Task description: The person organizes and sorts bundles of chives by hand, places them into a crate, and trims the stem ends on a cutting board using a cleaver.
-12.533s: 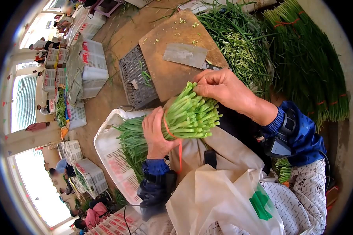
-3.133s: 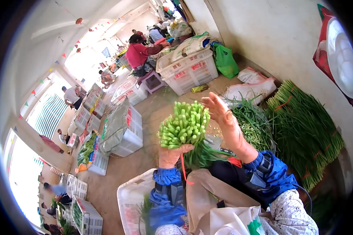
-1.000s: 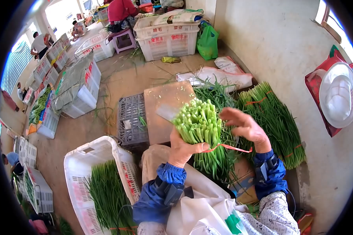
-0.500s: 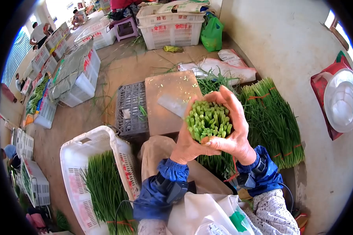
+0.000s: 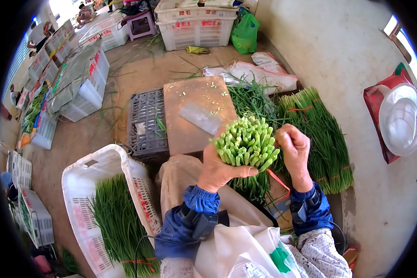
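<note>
My left hand [image 5: 217, 169] is wrapped round a bundle of green stalks [image 5: 246, 143], whose cut ends point up at the camera. Its leaves hang down below the hand. A red band [image 5: 279, 180] trails from the bundle's right side. Just right of the stalks, my right hand [image 5: 294, 150] is raised with its fingers curled in; whether they hold anything is hidden. Behind the bundle, a cleaver [image 5: 200, 118] lies on a brown board [image 5: 190, 95] among small cut bits.
A white basket [image 5: 74, 185] with banded greens stands at the left, beside a dark crate [image 5: 146, 120]. Banded greens [image 5: 317, 139] and loose leaves [image 5: 250, 99] lie at the right. Stacked white crates [image 5: 194, 34] and a green bag [image 5: 245, 34] stand behind. A person [image 5: 38, 34] is far left.
My right hand has come off the bundle, moved right and curled its fingers. Half a second ago both hands cupped the stalks. My left hand still holds them.
</note>
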The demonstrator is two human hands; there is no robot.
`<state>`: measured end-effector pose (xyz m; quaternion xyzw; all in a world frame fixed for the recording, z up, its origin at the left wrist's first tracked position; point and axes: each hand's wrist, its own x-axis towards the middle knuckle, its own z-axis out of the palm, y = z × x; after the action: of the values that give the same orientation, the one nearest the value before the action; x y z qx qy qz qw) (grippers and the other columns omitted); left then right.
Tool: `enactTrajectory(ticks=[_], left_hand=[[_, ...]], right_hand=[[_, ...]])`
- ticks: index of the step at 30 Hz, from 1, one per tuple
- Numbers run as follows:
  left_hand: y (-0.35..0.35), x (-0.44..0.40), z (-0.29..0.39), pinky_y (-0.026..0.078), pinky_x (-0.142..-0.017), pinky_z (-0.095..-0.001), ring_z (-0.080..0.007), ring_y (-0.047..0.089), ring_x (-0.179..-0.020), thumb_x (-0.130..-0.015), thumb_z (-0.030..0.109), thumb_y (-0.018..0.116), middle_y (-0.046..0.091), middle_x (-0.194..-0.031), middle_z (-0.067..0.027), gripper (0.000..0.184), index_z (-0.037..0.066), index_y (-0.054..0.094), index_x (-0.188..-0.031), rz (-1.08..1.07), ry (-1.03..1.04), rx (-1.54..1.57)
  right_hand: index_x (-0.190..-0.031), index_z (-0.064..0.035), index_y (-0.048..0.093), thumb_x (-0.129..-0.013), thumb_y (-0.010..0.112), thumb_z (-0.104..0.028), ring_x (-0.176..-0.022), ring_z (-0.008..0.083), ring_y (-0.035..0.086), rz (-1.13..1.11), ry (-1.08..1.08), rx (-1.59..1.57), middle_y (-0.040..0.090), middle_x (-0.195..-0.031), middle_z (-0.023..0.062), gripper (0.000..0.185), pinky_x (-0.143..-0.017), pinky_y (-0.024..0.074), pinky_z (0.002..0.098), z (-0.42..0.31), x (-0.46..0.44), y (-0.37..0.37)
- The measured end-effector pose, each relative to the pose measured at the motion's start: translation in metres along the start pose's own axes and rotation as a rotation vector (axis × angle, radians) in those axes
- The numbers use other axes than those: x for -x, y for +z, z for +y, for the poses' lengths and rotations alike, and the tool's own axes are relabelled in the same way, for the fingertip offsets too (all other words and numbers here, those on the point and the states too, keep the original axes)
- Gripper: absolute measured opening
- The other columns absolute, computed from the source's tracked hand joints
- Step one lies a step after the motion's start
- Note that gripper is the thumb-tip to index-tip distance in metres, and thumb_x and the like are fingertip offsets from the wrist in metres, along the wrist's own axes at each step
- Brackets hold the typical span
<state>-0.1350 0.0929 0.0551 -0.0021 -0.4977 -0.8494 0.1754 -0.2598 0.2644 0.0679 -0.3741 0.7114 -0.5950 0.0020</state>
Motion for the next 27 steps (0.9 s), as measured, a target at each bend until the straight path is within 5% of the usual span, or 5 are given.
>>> enactTrajectory(ticks=[6,9,13,21,27], left_hand=[[0.005,-0.001,0.000,0.052,-0.092,-0.0307,-0.0152,0.064,-0.103,-0.058,0.009,0.094,0.068,-0.116,-0.0078,0.080,-0.002,0.055,-0.128,0.016,0.019,-0.006],[0.006,-0.001,0.000,0.052,-0.093,-0.0305,-0.0151,0.064,-0.104,-0.060,0.009,0.094,0.068,-0.117,-0.0084,0.079,-0.002,0.055,-0.128,0.014,0.045,-0.046],[0.007,0.000,0.000,0.051,-0.094,-0.0302,-0.0152,0.063,-0.106,-0.062,0.010,0.093,0.067,-0.118,-0.0088,0.080,-0.002,0.053,-0.131,0.021,0.069,-0.078],[0.007,0.004,0.002,0.051,-0.094,-0.0301,-0.0153,0.063,-0.106,-0.063,0.007,0.091,0.067,-0.118,-0.0094,0.078,-0.003,0.054,-0.131,0.003,0.047,-0.186],[0.023,0.010,-0.008,0.048,-0.099,-0.0338,-0.0194,0.059,-0.116,-0.060,0.014,0.094,0.060,-0.131,-0.0136,0.091,-0.002,0.049,-0.136,0.002,0.155,-0.134]], right_hand=[[-0.137,-0.0023,0.050,-0.092,0.056,0.005,-0.096,0.0125,0.061,0.079,0.114,-0.201,0.059,-0.117,0.0073,0.046,-0.083,0.0486,0.0252,0.001,0.015,-0.009],[-0.141,-0.0009,0.045,-0.095,0.062,-0.023,-0.111,0.0192,0.058,0.029,0.075,-0.221,0.057,-0.126,0.0115,0.054,-0.094,0.0462,0.0325,-0.012,0.017,-0.018],[-0.155,-0.0030,0.017,-0.077,0.071,-0.064,-0.137,0.0316,0.041,-0.122,0.006,-0.171,0.038,-0.149,0.0202,0.113,-0.110,0.0341,0.0448,-0.027,0.021,-0.010],[-0.152,0.0074,0.002,-0.060,0.089,-0.052,-0.143,0.0368,0.029,-0.284,0.051,0.171,0.026,-0.153,0.0266,0.140,-0.116,0.0275,0.0442,-0.011,0.057,0.014],[-0.151,0.0057,0.009,-0.065,0.088,-0.035,-0.141,0.0337,0.033,-0.210,0.334,-0.116,0.031,-0.151,0.0233,0.124,-0.115,0.0287,0.0432,0.003,0.075,0.045]])
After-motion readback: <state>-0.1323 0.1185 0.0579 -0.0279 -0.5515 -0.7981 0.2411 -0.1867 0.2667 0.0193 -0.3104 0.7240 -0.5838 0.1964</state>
